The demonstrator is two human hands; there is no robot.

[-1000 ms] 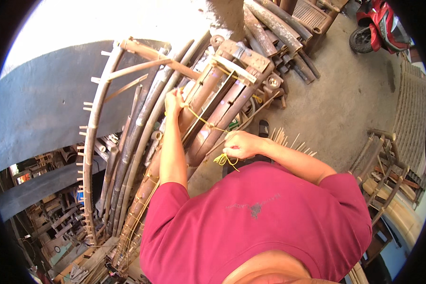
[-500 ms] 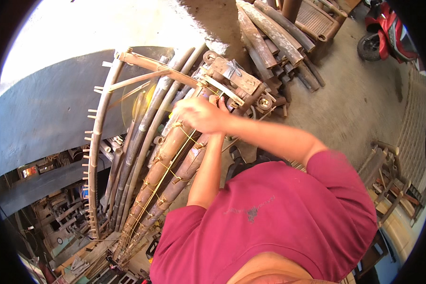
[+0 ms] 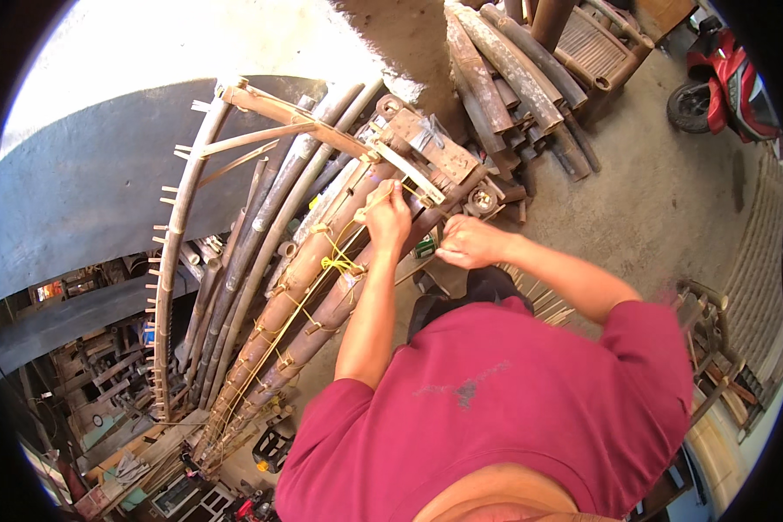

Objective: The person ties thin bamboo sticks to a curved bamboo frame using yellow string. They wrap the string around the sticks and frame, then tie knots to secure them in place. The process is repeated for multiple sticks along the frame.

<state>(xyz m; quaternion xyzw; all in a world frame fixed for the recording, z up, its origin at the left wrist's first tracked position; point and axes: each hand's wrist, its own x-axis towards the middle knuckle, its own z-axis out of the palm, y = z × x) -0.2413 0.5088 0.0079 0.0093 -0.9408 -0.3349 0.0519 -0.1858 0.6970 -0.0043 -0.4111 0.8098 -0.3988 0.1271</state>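
Two long brown bamboo poles (image 3: pixel 297 271) lie side by side, with small wooden pegs and yellow string (image 3: pixel 303 304) running along them. A loose yellow bunch of string (image 3: pixel 339 263) hangs at mid-length. My left hand (image 3: pixel 388 219) is closed at the poles' upper end, thumb up, beside a light wooden crosspiece (image 3: pixel 409 171). What it pinches is too small to make out. Off to the right of the poles, my right hand (image 3: pixel 471 242) is curled into a fist; whatever is inside stays hidden. Near its knuckles shows a small green object (image 3: pixel 424 247).
A curved bamboo frame with pegs (image 3: pixel 176 230) stands left, beside several dark bamboo poles (image 3: pixel 265 209). A wooden block (image 3: pixel 431 148) sits at the poles' top end. Cut bamboo (image 3: pixel 518 74) is piled at the back; a red motorbike (image 3: pixel 729 87) stands far right.
My right hand has swung from over the poles back to the right, away from my left hand. The yellow string bunch now shows on the poles. My left hand has come into clearer view.
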